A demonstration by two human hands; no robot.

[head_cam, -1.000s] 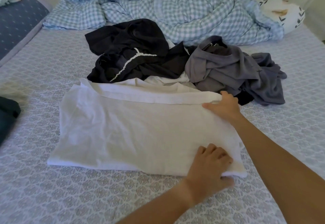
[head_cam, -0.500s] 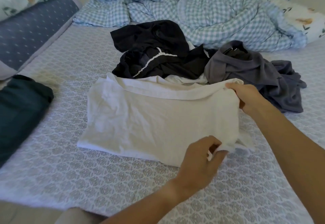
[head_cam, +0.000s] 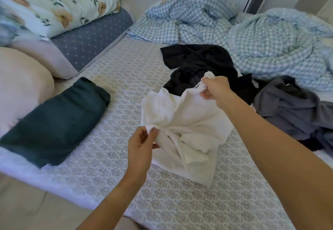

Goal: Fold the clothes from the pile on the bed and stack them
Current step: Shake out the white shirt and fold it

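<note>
A white garment (head_cam: 185, 128) hangs crumpled between my hands, partly lifted off the bed, its lower end trailing on the patterned sheet (head_cam: 126, 78). My left hand (head_cam: 142, 143) pinches its near edge. My right hand (head_cam: 214, 89) grips its far corner, raised over the pile. Behind it lie a black garment (head_cam: 198, 62) and a grey garment (head_cam: 292, 109), both unfolded. A folded dark green garment (head_cam: 54, 121) rests at the left near the bed's edge.
A blue checked duvet (head_cam: 252, 36) is bunched across the back right. A floral pillow (head_cam: 54, 4) lies on a dotted blue cushion (head_cam: 93, 36) at the back left. A beige pillow (head_cam: 19, 85) sits at far left.
The white garment lay flat and half folded; both hands have gripped its right edge and carried it up and to the left, so it now hangs crumpled. The view has swung left.
</note>
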